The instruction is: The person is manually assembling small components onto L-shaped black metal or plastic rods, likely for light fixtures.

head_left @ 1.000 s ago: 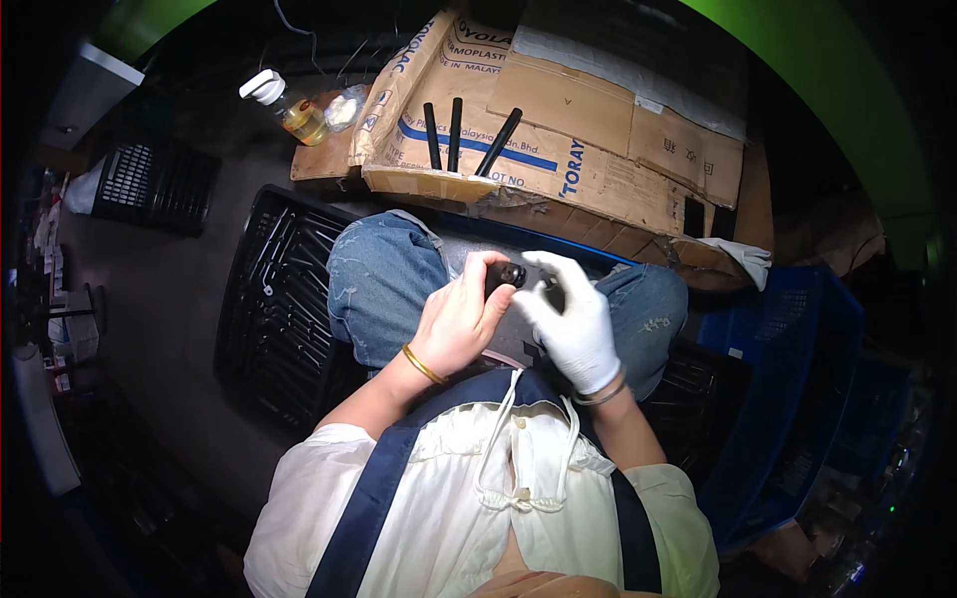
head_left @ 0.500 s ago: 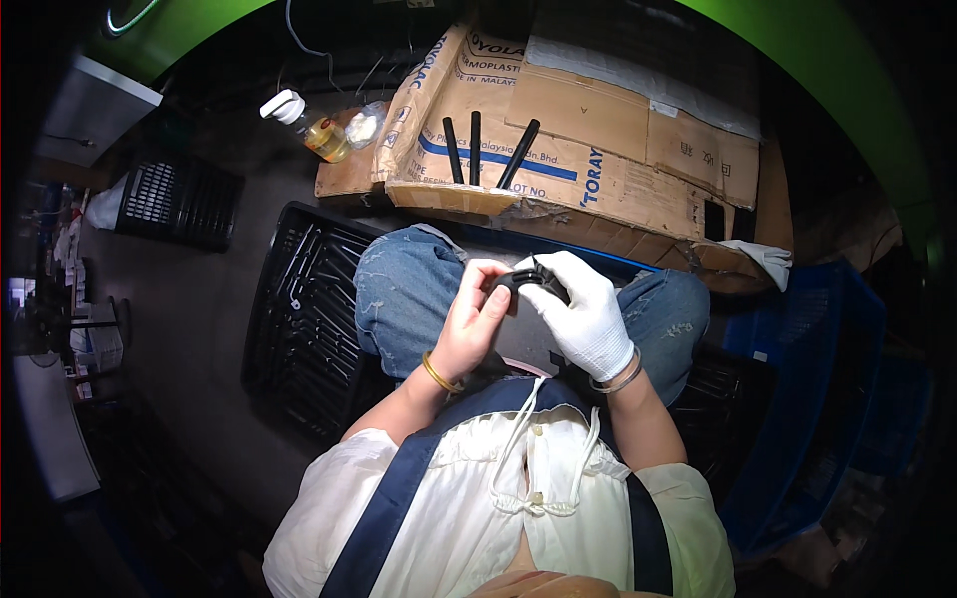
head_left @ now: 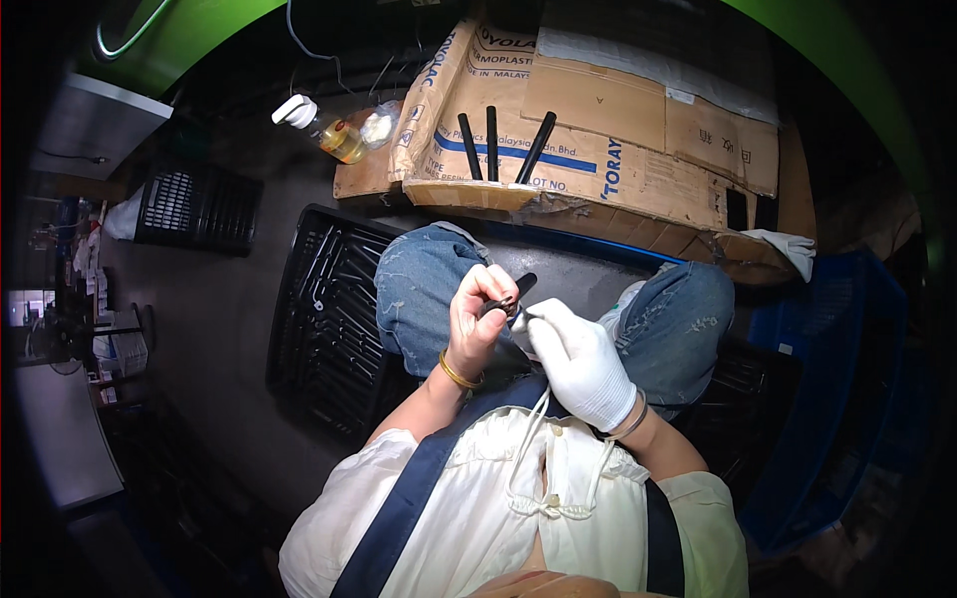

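- Landmark: flattened cardboard sheet [head_left: 598,130] laid ahead of the knees, apparently as a clean laying-off surface.
- Left hand [head_left: 478,314], bare, gold bangle at the wrist, sits over the lap just short of the cardboard's near edge. Fingers curled tight round a short black rod-shaped part [head_left: 510,296]; its far end pokes out toward the cardboard, likely held so to leave that tip free to be worked.
- Right hand [head_left: 578,359], in a white glove, meets the left on the near side of the cardboard. Fingertips pinched narrow against the part's lower end; whether they hold a small tool, cannot tell.
- Three black rods [head_left: 493,145] lie side by side on the cardboard's left half, spaced apart, probably to keep them separate.
- Spray bottle with amber liquid [head_left: 324,130] stands just off the cardboard's left edge, within reach.
- Black crate of dark parts [head_left: 329,319] sits on the near-left side of the cardboard, beside the left knee.
- Spare white glove [head_left: 788,247] rests at the cardboard's right near corner.
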Motion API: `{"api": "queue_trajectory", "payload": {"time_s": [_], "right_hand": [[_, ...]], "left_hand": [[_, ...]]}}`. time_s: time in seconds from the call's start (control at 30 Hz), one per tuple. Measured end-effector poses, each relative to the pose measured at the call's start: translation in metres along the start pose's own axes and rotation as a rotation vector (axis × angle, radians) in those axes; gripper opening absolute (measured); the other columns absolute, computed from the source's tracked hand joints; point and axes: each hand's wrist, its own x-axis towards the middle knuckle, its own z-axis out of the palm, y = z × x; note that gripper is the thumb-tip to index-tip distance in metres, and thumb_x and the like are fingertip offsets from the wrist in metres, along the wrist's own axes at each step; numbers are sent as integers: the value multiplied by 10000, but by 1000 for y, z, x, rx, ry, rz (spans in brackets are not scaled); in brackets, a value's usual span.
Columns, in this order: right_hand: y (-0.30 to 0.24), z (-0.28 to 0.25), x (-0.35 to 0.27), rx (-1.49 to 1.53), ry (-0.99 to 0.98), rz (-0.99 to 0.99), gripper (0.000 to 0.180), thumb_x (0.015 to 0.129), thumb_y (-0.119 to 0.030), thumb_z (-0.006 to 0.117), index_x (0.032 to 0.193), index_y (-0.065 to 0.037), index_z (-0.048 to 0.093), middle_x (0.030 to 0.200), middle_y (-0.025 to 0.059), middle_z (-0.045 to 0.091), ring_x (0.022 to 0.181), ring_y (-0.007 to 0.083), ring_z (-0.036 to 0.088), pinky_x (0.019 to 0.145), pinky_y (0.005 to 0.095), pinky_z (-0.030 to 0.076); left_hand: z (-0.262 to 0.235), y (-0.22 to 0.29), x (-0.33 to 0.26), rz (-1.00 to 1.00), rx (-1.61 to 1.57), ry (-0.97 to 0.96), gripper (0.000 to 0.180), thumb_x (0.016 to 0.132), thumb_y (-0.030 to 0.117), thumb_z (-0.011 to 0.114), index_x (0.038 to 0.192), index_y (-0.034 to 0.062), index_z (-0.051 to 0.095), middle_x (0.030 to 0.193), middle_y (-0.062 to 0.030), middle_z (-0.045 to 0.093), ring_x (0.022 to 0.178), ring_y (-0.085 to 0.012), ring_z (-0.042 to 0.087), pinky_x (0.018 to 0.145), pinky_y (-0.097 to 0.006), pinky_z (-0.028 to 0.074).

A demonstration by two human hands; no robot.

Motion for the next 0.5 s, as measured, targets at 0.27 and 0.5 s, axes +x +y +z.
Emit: {"api": "queue_trajectory", "payload": {"time_s": [0.27, 0.5], "right_hand": [[-1, 3, -1, -163, -1, -135, 93, 928, -154, 555, 972, -90, 607, 773, 148, 630, 670, 366, 641, 566, 428, 513], [-1, 0, -1, -202, -29, -148, 74, 932, -160, 545, 930, -99, 586, 750, 142, 617, 656, 366, 637, 554, 431, 510]], "left_hand": [[0, 4, -2, 27, 73, -43, 418, 800, 380, 725, 899, 85, 446, 878, -51, 481, 763, -105, 415, 716, -249, 365], [-2, 8, -1, 24, 106, -71, 430, 798, 380, 738, 907, 83, 446, 884, -53, 475, 781, -115, 420, 733, -253, 368]]}}
